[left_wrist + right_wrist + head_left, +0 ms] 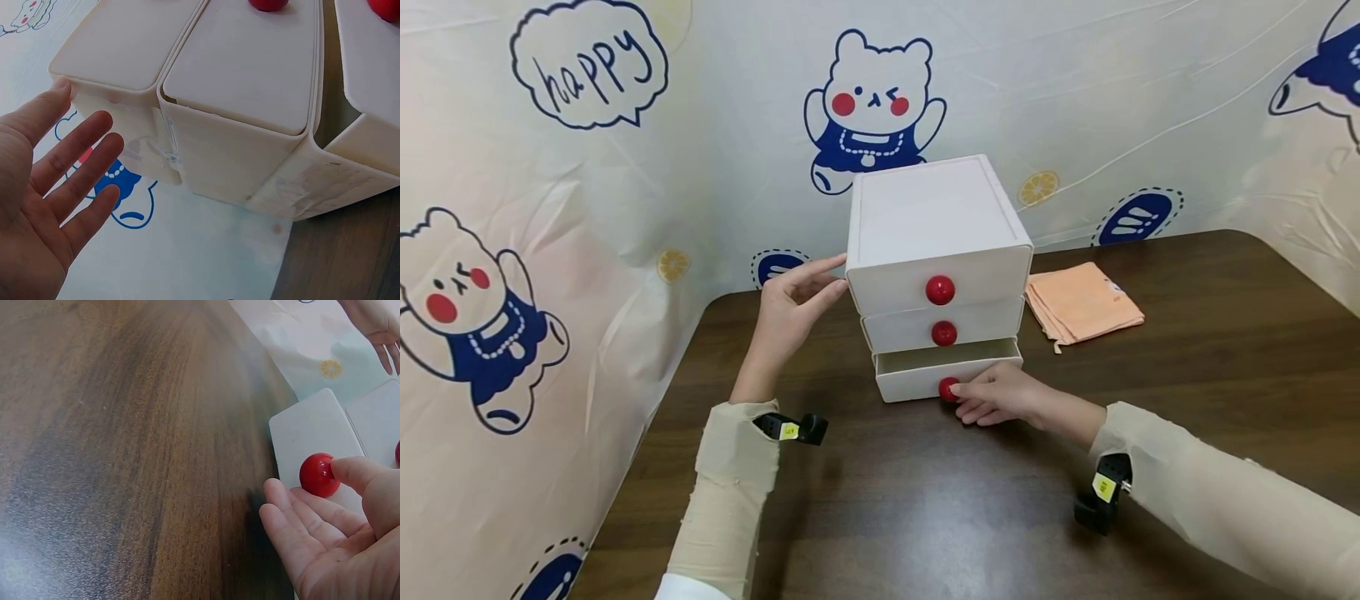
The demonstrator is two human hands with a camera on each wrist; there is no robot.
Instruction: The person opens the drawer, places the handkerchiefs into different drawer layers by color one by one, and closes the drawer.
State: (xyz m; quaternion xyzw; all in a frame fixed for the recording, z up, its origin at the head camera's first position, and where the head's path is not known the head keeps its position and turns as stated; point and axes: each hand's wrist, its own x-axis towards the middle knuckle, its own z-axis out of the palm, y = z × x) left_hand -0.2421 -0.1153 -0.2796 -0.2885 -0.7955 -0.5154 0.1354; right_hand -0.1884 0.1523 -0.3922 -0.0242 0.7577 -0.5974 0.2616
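A white three-drawer box (936, 208) stands on the table, with a round red knob on each drawer. Its bottom drawer (910, 383) is pulled partly out; the upper two sit in place. My right hand (1003, 394) pinches the bottom drawer's red knob (319, 474) between thumb and fingers, the other fingers loosely extended below it. At the box's upper left side is my left hand (790, 308), its fingers spread. In the left wrist view, the thumb (60, 84) meets the front corner of the top drawer (122, 47).
A folded orange cloth (1084, 302) lies on the dark wooden table (880, 517), right of the box. Behind the table hangs a pale printed sheet (730, 150) with bear drawings. Small black cameras are strapped on both wrists.
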